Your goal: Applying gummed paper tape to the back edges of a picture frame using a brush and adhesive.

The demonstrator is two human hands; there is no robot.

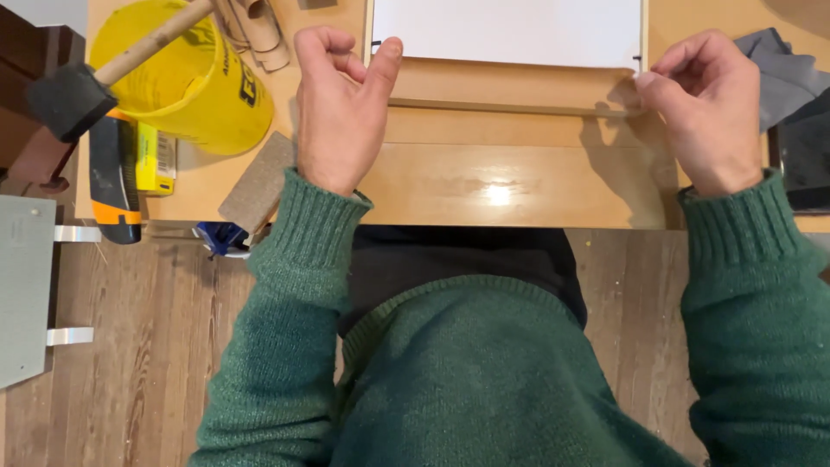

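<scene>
A wooden frame piece (510,86) lies on the light wooden table (484,186), with a white sheet (508,30) set into it at the top. My left hand (339,104) rests at the frame's left near corner, thumb tip pressed against the edge, the other fingers curled. My right hand (709,108) pinches the frame's right near corner between thumb and fingers. Both arms wear green knitted sleeves.
A yellow bucket (186,78) holds a foam brush (73,97) with a wooden handle at the left. Beside it lie a yellow and black tool (117,177) and a sanding block (258,182). Grey cloth (782,73) lies at the right. Wooden floor lies below.
</scene>
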